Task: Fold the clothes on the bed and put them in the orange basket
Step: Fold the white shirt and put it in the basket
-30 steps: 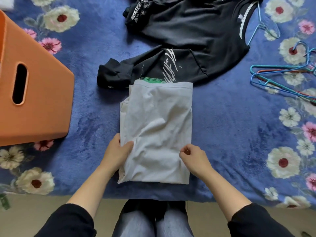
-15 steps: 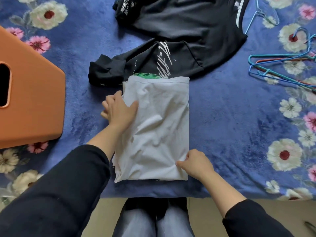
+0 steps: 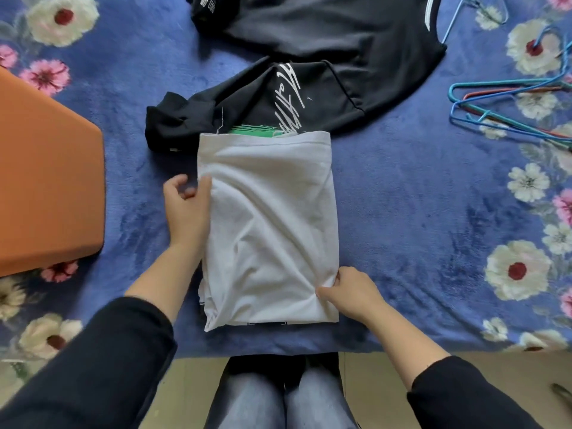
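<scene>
Bed (image 3: pixel 402 212): a blue blanket with white and pink flowers fills the view in front of you; everything below lies on it.
Basket (image 3: pixel 46 181): orange, on the bed at your left, well apart from the shirt; only its side shows.
Far black top (image 3: pixel 340 26): spread out at the far edge. The white block letters on its left sleeve are cut off by the frame and cannot be read.
Near black top (image 3: pixel 247 100): crumpled, just beyond the shirt and overlapped by its far edge. It carries slanted white script, too scrawled to read.
Shirt (image 3: pixel 269 227): white, folded into a long rectangle right before you, near the bed's edge. A strip of green print peeks out at its far hem and small black marks at its near one, neither legible.
Hangers (image 3: pixel 510 109): blue, teal and red wire, piled at your right.
Left hand (image 3: pixel 187 209): lies along the shirt's left edge, thumb on the cloth, fingers curled beside it; you cannot tell whether it grips.
Right hand (image 3: pixel 353 292): pinches the shirt's near right corner, thumb on top.
</scene>
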A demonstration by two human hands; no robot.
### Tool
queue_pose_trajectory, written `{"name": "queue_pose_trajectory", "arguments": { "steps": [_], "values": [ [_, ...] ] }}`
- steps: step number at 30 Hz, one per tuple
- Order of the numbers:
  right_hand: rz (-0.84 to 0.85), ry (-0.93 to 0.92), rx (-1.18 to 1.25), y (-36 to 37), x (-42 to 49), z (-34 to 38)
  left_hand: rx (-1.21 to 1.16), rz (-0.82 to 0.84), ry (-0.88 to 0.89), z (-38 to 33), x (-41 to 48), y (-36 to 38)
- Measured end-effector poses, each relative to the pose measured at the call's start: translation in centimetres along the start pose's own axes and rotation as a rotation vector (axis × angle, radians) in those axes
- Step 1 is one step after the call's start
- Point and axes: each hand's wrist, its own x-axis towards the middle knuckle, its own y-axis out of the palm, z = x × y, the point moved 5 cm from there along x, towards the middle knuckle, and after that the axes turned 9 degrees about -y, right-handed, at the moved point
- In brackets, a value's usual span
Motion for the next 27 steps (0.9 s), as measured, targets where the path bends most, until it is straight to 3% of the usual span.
{"name": "queue_pose_trajectory", "arguments": {
  "steps": [6, 9, 15, 20, 22, 24, 27],
  "values": [
    [-0.298, -0.038, 0.281, -1.9, -1.1, 0.8, 0.329, -0.02, 0.057, 8.5, -8.8, -3.4],
    [-0.303, -0.045, 0.286, -2.3, -0.7, 1.5, 0.391, -0.018, 0.096, 10.2, -10.7, -4.0],
    [-0.238, -0.072, 0.132, -2.1, 0.4, 1.8, 0.258, -0.114, 0.073, 9.1, -10.1, -5.6],
    [-0.202, -0.054, 0.1, -1.7, 0.6, 1.8, -0.202, -0.177, -0.335, 10.6, -9.7, -5.8],
    [-0.223, -0.061, 0.109, -1.8, 0.4, 2.0, -0.257, -0.177, -0.377, 10.4, -9.6, -5.4],
    [-0.219, -0.05, 0.188, -1.7, 0.0, 1.7, -0.157, -0.099, -0.311, 9.9, -9.6, -5.2],
    [-0.091, -0.026, 0.426, -0.7, -0.6, 0.8, 0.233, 0.117, -0.211, 10.0, -9.4, -4.9]
  ]
}}
